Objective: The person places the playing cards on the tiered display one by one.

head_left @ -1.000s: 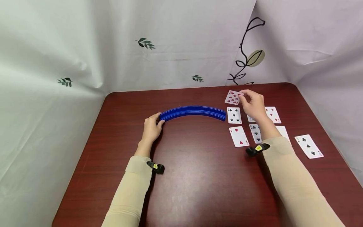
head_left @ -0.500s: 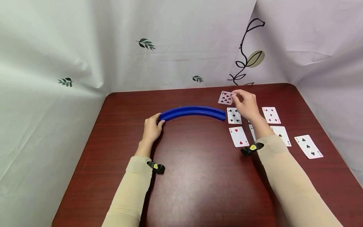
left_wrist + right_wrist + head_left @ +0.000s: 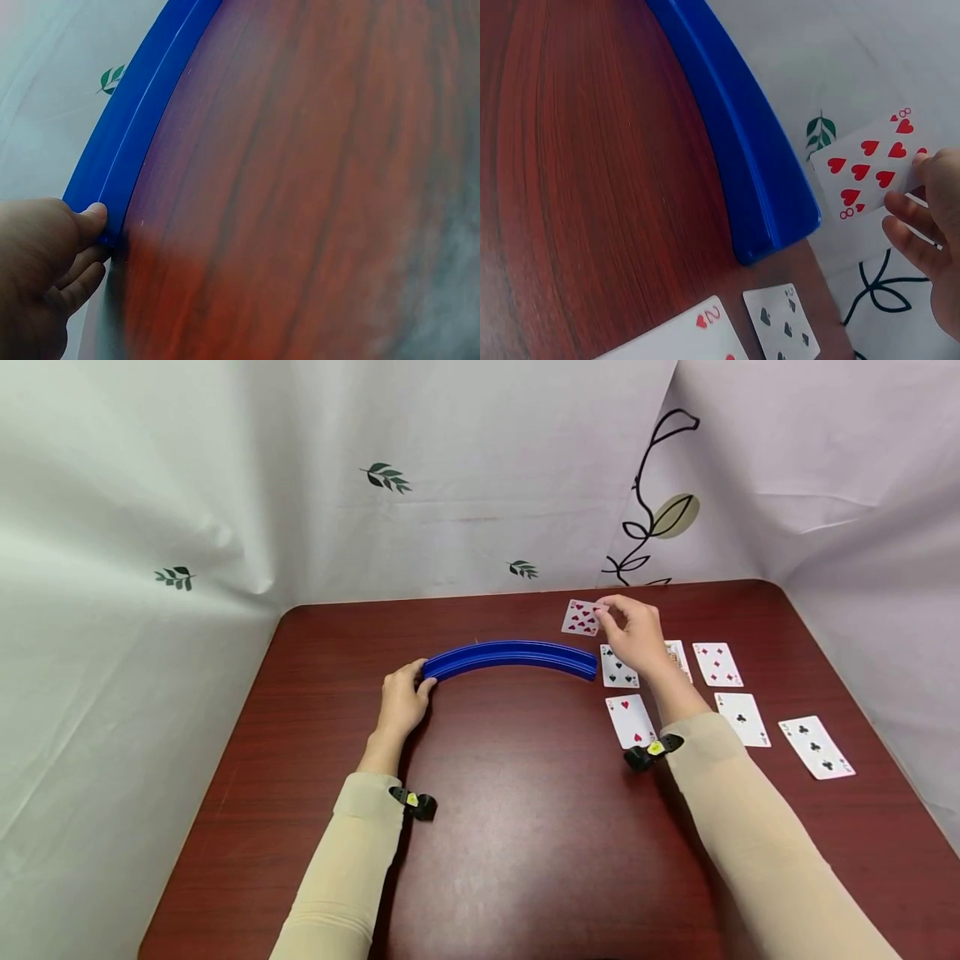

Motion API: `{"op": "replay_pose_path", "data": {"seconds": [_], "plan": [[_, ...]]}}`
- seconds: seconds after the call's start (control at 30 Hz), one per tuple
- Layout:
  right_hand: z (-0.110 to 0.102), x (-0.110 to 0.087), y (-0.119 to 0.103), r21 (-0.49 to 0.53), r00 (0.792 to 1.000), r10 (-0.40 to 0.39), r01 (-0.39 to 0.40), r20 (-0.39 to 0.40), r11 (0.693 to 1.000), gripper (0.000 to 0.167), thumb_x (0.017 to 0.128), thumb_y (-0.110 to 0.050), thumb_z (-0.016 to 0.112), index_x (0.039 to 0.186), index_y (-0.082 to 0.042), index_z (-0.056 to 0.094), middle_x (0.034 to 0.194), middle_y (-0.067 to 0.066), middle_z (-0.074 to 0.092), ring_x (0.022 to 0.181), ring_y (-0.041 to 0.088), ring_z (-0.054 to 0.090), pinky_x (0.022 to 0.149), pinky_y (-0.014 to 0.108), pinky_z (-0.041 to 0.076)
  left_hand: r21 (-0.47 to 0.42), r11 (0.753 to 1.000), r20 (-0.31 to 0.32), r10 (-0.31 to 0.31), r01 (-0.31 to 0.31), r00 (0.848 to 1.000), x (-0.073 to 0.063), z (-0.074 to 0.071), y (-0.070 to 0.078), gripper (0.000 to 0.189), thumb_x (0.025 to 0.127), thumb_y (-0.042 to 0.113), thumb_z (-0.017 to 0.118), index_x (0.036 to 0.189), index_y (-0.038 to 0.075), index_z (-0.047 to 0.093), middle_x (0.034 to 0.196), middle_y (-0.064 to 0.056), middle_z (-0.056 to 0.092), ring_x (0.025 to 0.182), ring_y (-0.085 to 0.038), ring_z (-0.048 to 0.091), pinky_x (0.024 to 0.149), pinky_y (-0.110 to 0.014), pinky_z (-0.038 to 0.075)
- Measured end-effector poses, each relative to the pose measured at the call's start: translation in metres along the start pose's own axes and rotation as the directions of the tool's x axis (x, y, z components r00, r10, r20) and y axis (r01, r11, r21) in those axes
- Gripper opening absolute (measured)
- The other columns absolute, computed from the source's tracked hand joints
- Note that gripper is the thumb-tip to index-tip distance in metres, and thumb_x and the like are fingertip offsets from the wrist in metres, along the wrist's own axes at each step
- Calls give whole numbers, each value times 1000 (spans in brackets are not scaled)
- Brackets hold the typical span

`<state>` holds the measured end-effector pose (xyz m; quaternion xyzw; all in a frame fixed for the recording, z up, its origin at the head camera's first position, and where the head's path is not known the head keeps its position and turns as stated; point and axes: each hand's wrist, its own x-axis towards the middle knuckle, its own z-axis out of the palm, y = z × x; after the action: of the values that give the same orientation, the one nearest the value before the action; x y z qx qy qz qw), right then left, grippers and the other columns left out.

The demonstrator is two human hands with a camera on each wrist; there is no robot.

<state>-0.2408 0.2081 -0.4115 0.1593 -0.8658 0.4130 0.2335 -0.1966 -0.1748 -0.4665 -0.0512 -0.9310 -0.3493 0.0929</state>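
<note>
A curved blue card holder (image 3: 513, 652) with a lengthwise groove lies on the table. My left hand (image 3: 402, 700) grips its left end, the thumb over the near side in the left wrist view. Between the thumb and fingers of my right hand (image 3: 634, 632) is an eight of hearts (image 3: 580, 618), pinched by its right edge. In the head view the card appears just behind the holder's right end, apart from it. In the right wrist view, the card's face (image 3: 861, 169) is turned to the camera. Below the right hand lies a five of spades (image 3: 617, 670).
Several face-up cards lie at the right: a two of hearts (image 3: 630, 720), a five of diamonds (image 3: 717, 665), an ace of clubs (image 3: 742, 720), a three of clubs (image 3: 816, 747). My right arm partly covers a face card (image 3: 680, 660). White cloth (image 3: 450, 527) hangs behind the table.
My right hand has moved left with the eight of hearts, uncovering the face card and ace of clubs. The forearm now hides the six of clubs. Left hand and holder stay put.
</note>
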Motion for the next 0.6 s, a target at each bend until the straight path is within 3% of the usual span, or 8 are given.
{"op": "replay_pose_path", "data": {"seconds": [0.6], "plan": [[20,7,-14,38,999,-15,13,36,999,14,98,-4,66,106,3,73,78,15,67,66,21,60,61,18,43,4,1000,-6,9,-9,1000,-1,-1,2,38,99,10,67,134,-4,62,124,-23,67,109,-35,67,96,-47,54]]}}
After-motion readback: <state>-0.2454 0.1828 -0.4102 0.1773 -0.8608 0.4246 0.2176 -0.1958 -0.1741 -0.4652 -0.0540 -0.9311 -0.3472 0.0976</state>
